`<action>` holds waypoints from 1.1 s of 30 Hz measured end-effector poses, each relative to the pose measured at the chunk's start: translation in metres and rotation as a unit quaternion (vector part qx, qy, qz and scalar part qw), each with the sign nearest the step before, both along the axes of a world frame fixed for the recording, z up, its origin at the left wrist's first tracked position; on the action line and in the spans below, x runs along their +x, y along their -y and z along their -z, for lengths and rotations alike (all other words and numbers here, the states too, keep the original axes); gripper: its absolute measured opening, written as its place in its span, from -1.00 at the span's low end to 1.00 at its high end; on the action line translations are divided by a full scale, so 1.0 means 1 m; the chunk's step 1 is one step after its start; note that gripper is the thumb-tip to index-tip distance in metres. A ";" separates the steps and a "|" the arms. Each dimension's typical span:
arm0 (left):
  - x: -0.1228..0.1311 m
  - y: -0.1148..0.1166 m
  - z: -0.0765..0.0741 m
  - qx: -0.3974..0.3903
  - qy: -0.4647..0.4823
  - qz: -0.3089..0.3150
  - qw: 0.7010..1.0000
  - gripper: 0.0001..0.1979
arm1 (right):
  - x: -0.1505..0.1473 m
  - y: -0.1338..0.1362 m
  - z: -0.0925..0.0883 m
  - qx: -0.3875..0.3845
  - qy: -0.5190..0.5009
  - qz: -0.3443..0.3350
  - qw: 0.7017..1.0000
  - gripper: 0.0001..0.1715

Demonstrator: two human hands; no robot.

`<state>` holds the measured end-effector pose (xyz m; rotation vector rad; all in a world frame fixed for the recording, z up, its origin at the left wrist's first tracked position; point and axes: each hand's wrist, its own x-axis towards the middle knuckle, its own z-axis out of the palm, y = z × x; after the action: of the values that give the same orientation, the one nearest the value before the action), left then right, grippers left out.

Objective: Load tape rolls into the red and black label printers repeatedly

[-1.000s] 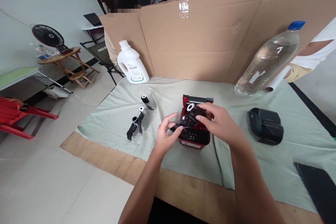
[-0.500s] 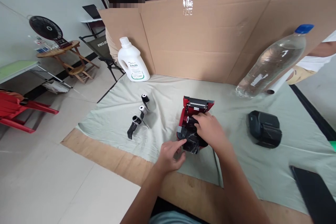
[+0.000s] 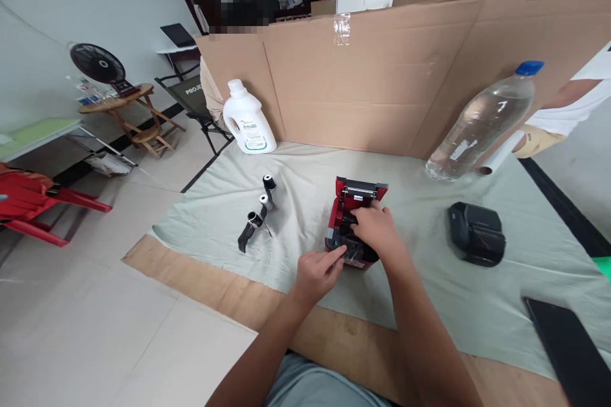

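Observation:
A small red printer (image 3: 340,210) with its lid open stands on the pale green cloth (image 3: 305,165). My right hand (image 3: 377,232) lies over its open bay, fingers curled down onto a black ribbon roll that is mostly hidden beneath them. My left hand (image 3: 317,272) sits at the printer's front left corner, forefinger stretched out and touching the black film (image 3: 351,253) that hangs over the front edge. To the left of the printer lie three small black ribbon rolls (image 3: 260,213) on the cloth.
A second, black printer (image 3: 476,233) lies to the right. A large clear water bottle (image 3: 480,124) leans on the cardboard wall (image 3: 382,76); a white jug (image 3: 248,119) stands back left. A dark flat device (image 3: 568,346) lies at the right edge. Another person's arm (image 3: 568,95) shows far right.
The black ribbon roll came down from above the printer into its open bay. My right hand followed it down, and my left hand dropped to the front corner.

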<state>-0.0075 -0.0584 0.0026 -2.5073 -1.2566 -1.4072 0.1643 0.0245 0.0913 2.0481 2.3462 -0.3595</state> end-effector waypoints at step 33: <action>-0.009 0.000 0.016 0.105 -0.012 0.052 0.993 -0.78 | 0.022 0.049 0.100 0.181 -0.632 0.161 0.736 -0.27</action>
<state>-0.0161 -0.0585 -0.0134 -2.4700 -0.9321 -1.4410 0.1859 -0.0245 -0.0091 2.9658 2.6205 -2.0285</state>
